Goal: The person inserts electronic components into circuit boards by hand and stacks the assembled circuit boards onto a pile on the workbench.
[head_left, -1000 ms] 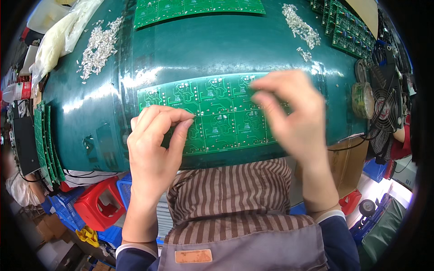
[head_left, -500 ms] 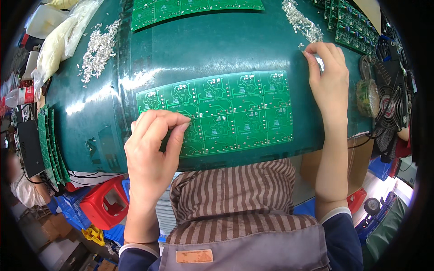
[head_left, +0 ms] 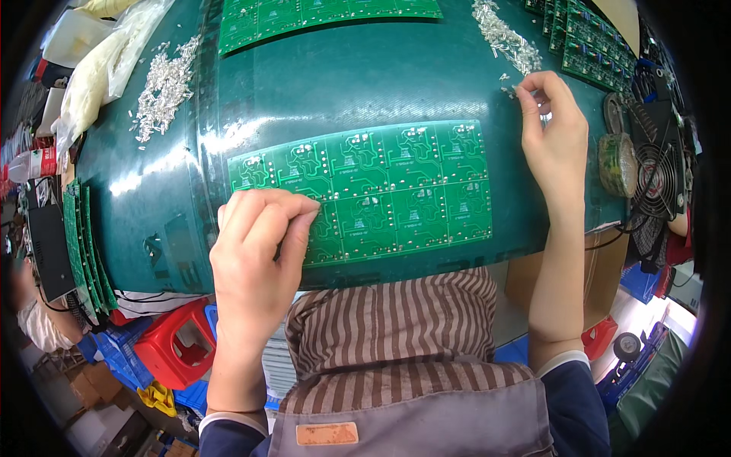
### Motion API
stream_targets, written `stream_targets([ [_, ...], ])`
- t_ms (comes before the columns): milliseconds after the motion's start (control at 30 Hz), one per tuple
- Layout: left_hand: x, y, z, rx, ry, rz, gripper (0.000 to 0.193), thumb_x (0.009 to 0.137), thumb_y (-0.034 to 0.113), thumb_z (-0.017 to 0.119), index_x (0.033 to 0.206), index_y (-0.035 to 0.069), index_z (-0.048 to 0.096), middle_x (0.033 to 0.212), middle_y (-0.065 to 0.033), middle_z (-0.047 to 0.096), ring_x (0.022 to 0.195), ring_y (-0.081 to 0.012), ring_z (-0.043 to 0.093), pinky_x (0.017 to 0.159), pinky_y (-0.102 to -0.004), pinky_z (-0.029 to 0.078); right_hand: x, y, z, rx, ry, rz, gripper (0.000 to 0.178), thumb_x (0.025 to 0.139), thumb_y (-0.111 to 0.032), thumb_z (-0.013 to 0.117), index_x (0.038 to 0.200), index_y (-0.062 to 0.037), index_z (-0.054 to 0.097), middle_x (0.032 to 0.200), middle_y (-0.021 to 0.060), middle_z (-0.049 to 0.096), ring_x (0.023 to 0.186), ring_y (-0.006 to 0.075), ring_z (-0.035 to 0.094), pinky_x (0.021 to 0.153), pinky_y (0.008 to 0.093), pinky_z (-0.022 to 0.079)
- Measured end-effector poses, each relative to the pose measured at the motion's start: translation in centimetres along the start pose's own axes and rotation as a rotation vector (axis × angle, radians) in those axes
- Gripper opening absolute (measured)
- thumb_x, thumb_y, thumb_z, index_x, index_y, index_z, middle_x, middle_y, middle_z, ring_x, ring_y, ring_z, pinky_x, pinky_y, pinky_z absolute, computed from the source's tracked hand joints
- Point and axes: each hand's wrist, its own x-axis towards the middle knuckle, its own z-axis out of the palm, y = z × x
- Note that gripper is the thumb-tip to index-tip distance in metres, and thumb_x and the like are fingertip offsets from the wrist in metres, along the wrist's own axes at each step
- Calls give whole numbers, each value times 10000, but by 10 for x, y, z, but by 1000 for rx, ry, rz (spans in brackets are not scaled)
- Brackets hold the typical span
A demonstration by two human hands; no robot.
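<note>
Now left hand (head_left: pixel 255 251) on circuit board (head_left: pixel 396 190); right hand (head_left: pixel 552 129) pinching at metal bits (head_left: pixel 502 34).

Bright overhead light, white glare across the green mat (head_left: pixel 228 137), fisheye-bent edges, dark vignetted corners, sharp centre

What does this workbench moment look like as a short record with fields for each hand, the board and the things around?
Surface: dark green table mat
Main item: green circuit board panel, lying flat near the table's front edge
Left hand: fingers curled, resting on the panel's left part
Right hand: fingertips pinched at loose small metal parts by the right pile
Other pile: small metal parts, far left
Also: second green panel at the far edge; fan at right
</note>
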Motion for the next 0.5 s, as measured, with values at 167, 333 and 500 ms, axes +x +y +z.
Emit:
stream_targets([
  [167, 7, 9, -8, 148, -90, 90, 171, 802, 2, 709, 962, 55, 682, 900, -46, 627, 851, -244, 592, 827, -381, 418, -4, -4, -7, 203, -37, 170, 56, 948, -22, 622, 1000, -27, 601, 887, 77, 643, 845, 142, 627, 782, 274, 498],
  [333, 6, 8, -15, 215, -127, 100, 195, 775, 42, 673, 962, 80, 713, 871, -16, 607, 867, -208, 581, 885, -424, 370, -21, -30, -16, 687, -74, 191, 166, 969, 34, 581, 1135, 30, 576, 992, 38, 608, 918, 79, 572, 841, 206, 455],
  [500, 2, 1, -12, 190, -45, 38, 169, 739, 80, 819, 893, 134, 773, 819, 38, 655, 769, -151, 598, 790, -345, 372, -45, -45, -21, 679, -242, 197, 149, 970, 64, 551, 1105, 51, 614, 1018, 46, 596, 944, 95, 575, 877, 220, 445],
])
